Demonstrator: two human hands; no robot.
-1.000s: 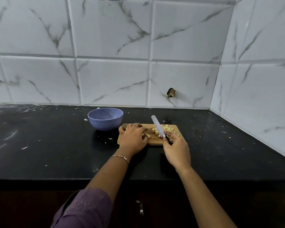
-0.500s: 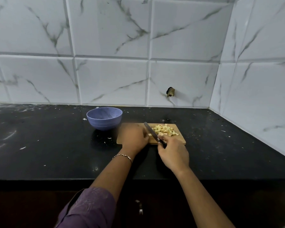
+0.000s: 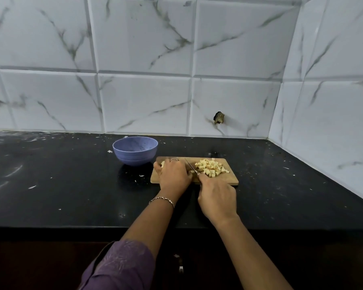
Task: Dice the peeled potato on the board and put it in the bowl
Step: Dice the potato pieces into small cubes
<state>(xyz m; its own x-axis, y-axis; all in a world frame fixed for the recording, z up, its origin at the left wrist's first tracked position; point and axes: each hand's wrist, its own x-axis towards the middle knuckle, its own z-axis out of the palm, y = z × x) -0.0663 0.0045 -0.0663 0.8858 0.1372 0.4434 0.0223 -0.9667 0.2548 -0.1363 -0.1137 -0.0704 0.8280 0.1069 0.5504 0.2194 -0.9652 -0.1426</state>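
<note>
A wooden cutting board (image 3: 228, 180) lies on the black counter. A heap of pale diced potato (image 3: 211, 168) sits on its right half. My left hand (image 3: 173, 174) curls over uncut potato strips on the board's left half; a bit of potato (image 3: 162, 163) shows by the thumb. My right hand (image 3: 217, 197) grips the handle of a knife (image 3: 190, 165), whose blade lies low against the board, right beside my left fingers. An empty purple bowl (image 3: 135, 150) stands just left of the board.
The black counter (image 3: 61, 185) is speckled with small white scraps. Marble-tiled walls close in behind and on the right, forming a corner. A dark stub (image 3: 218, 117) sticks out of the back wall above the board.
The knife blade has come down from a raised tilt to the board beside my left fingers. My left hand has stayed on the potato strips.
</note>
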